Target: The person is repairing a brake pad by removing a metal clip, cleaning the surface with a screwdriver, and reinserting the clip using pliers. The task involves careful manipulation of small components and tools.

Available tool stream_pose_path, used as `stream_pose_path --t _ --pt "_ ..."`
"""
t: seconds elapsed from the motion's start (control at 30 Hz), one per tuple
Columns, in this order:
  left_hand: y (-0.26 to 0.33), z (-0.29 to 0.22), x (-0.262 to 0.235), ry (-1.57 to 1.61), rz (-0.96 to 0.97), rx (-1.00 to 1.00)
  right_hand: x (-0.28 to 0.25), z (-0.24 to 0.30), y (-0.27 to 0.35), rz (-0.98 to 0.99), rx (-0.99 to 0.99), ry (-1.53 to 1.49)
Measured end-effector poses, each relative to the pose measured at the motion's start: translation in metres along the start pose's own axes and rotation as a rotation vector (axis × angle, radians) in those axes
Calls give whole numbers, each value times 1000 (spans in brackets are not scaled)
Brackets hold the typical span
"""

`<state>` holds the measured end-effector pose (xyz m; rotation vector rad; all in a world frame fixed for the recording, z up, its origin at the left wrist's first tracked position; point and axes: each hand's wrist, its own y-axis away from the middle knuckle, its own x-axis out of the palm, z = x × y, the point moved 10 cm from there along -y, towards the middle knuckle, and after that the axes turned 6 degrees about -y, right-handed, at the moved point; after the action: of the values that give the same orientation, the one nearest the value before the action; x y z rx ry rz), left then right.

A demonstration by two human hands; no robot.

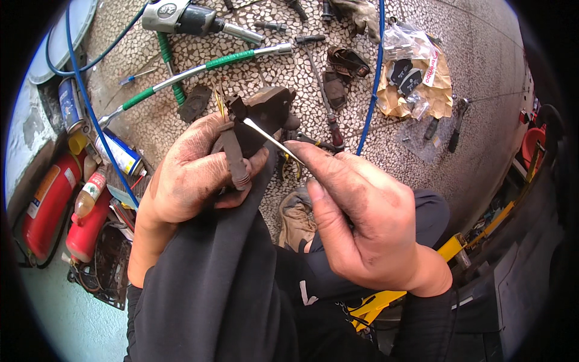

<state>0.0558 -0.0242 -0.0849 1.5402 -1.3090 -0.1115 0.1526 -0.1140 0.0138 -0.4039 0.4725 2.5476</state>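
Note:
My left hand (193,166) is closed around a dark, grimy brake caliper bracket (268,108), held up over my lap. A rusty, ribbed pin-like piece (232,154) of it stands out between the fingers. Thin yellowish bristles or wires (220,105) stick up above the thumb side; what they belong to is hidden. My right hand (368,211) grips a slim shiny screwdriver (271,140), its handle out of sight in the palm. Its pale tip lies against or just in front of the bracket; I cannot tell which.
New brake pads (405,77) lie in torn packaging at the right. An impact wrench (187,18), a long green-gripped bar (199,69) and a red-handled screwdriver (335,130) lie on the floor. A blue hose (371,90) crosses it. Spray cans (120,154) and red bottles (51,202) stand left.

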Motion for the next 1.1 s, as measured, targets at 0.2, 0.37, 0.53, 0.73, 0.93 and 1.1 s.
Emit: stream_pose_path --t 0.2,0.37,0.53,0.73,0.93,1.1 --pt "-2 1 0 -76 -20 2 -6 5 -7 66 11 54" --pt "-1 -1 3 -78 -10 0 -12 7 -15 104 -17 81" --pt "0 -7 5 -54 -85 7 -7 4 -9 49 -10 34" --pt "1 -4 -4 -155 -26 150 5 -4 3 -76 -3 -25" --pt "-1 -4 -2 -122 -131 35 -7 4 -11 48 -4 21" --pt "-3 -13 -2 -302 -117 101 -11 6 -17 81 -12 0"
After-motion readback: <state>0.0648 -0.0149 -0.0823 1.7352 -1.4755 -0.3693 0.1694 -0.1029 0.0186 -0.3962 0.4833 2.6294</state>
